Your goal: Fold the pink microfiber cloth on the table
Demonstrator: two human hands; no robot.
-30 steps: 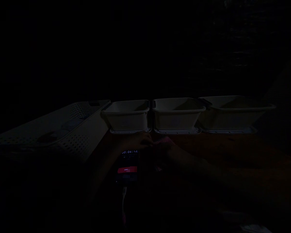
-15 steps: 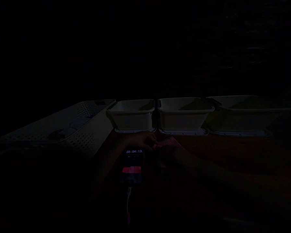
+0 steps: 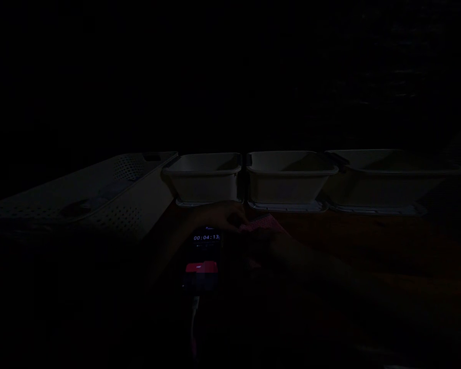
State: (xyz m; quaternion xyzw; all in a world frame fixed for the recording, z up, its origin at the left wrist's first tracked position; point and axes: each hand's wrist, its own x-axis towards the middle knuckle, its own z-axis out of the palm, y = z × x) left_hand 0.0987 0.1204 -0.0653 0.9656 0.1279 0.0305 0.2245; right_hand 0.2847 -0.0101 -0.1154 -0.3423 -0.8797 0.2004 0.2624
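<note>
The scene is very dark. A pink patterned piece, which looks like cloth [image 3: 264, 222], lies on the brown table before me. My left hand [image 3: 226, 214] reaches in from the left, its fingers bent and pinched together at the cloth's left edge. From the right comes my right hand [image 3: 271, 243], low over the near side of the cloth; its fingers are lost in shadow. Just below my left hand is a lit phone [image 3: 205, 261] showing a timer, with a pale cable [image 3: 194, 310] plugged into its near end.
Three pale plastic tubs [image 3: 207, 185], [image 3: 288, 187], [image 3: 388, 189] stand in a row behind the hands, on whitish bases that may be lids. On the left is a large perforated basket [image 3: 157, 197] with a pale bundle [image 3: 115, 189] inside. The background is black.
The view has shifted slightly, so the basket, tubs and phone appear a little further left and higher. Both hands stay at the pink cloth, with only slight finger movement.
</note>
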